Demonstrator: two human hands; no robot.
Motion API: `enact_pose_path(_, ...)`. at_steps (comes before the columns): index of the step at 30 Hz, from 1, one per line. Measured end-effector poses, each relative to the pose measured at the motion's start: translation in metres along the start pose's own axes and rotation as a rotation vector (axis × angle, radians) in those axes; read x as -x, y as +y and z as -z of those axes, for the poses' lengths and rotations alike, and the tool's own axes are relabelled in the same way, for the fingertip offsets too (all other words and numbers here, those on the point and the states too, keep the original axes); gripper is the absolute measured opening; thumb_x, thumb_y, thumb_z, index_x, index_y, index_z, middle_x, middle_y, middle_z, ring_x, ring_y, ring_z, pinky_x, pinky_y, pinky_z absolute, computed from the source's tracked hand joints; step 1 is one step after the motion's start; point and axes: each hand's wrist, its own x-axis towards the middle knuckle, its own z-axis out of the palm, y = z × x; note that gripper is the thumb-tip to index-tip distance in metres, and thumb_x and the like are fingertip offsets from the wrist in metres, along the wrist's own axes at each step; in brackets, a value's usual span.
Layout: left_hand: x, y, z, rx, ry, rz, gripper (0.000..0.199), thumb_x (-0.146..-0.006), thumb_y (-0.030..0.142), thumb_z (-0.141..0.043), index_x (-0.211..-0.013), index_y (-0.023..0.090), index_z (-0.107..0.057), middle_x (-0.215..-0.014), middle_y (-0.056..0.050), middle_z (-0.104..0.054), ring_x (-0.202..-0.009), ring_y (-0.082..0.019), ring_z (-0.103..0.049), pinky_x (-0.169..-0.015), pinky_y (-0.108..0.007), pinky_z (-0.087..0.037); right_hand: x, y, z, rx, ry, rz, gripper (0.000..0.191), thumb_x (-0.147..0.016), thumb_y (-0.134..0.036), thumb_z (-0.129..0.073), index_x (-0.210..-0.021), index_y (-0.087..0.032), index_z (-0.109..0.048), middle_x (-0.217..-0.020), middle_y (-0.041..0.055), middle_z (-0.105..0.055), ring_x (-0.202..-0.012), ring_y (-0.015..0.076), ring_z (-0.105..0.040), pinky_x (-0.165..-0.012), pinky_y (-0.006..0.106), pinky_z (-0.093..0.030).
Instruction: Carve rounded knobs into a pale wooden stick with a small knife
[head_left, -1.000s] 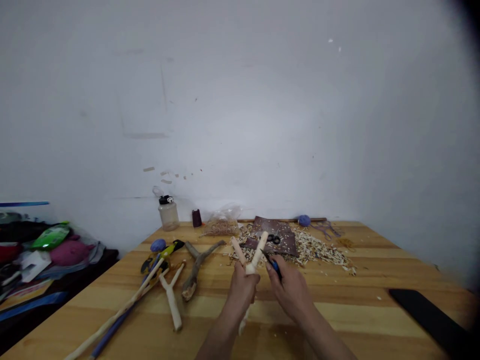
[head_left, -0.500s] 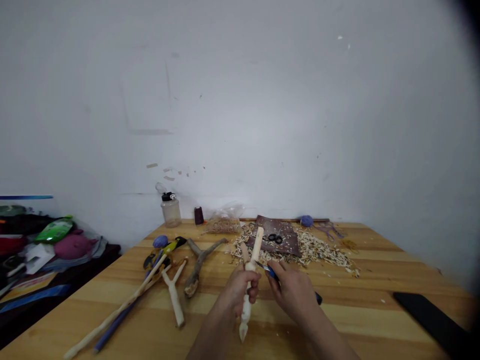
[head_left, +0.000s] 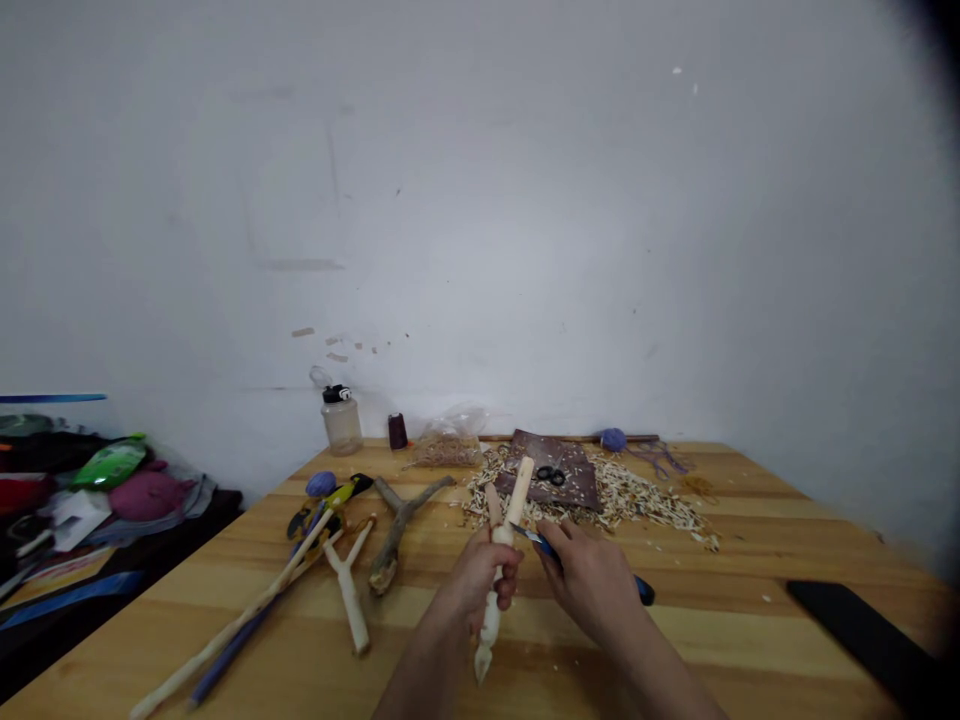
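My left hand [head_left: 487, 573] is wrapped round a peeled, forked stick [head_left: 520, 494] whose two prongs point up and away from me. Its lower end is carved to a point and sticks out below my fist. In my right hand [head_left: 589, 575] is a blue-handled knife [head_left: 546, 546], gripped with its blade against the base of the thicker prong. The handle's dark end shows past the back of my hand. Beyond the prongs, wood shavings [head_left: 645, 497] are spread around a brown sheet [head_left: 577, 478], on which dark-handled scissors [head_left: 551, 475] lie.
To the left lie a pale forked stick [head_left: 350, 600], a bark-covered forked branch [head_left: 391, 550] and long sticks [head_left: 217, 640]. Along the wall stand a bottle [head_left: 343, 425], a dark thread spool [head_left: 397, 432] and a plastic bag [head_left: 448, 450]. A black flat object [head_left: 862, 630] rests at right.
The forked stick has tilted slightly, its prongs shifting right and its pointed end left. The knife has turned a little, with its handle end now lower right. Both hands keep their grip.
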Motion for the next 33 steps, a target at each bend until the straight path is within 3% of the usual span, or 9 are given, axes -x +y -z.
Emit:
enact_pose_path(22, 0.0, -0.002, 0.005, -0.094, -0.059, -0.034, 0.027, -0.054, 0.015, -0.051, -0.078, 0.021, -0.039, -0.046, 0.01, -0.04, -0.032, -0.004, -0.03, -0.035, -0.017, -0.018, -0.002, 0.005, 0.009, -0.029, -0.081, 0.028, 0.023, -0.087, -0.028, -0.041, -0.105, -0.028, -0.056, -0.086, 0.0024, -0.064, -0.069, 0.015, -0.06, -0.055, 0.024, -0.03)
enact_pose_path(26, 0.001, -0.003, -0.001, -0.167, 0.01, -0.102, 0.026, -0.057, 0.013, -0.049, -0.08, 0.021, -0.039, -0.046, 0.01, -0.039, -0.033, -0.005, -0.03, -0.034, -0.018, -0.019, -0.002, 0.0, 0.009, 0.023, -0.102, -0.009, 0.02, -0.088, -0.026, -0.04, -0.1, -0.025, -0.056, -0.083, 0.003, -0.064, -0.067, 0.0166, -0.061, -0.052, 0.025, -0.028)
enact_pose_path(33, -0.009, -0.011, -0.008, -0.19, 0.195, -0.184, 0.031, -0.062, 0.016, -0.055, -0.086, 0.022, -0.036, -0.045, 0.012, -0.036, -0.032, -0.007, -0.033, -0.036, -0.019, -0.019, -0.001, -0.01, 0.002, 0.087, -0.091, -0.103, 0.024, -0.087, -0.022, -0.042, -0.108, -0.026, -0.052, -0.086, 0.0041, -0.064, -0.069, 0.0165, -0.062, -0.052, 0.025, -0.029)
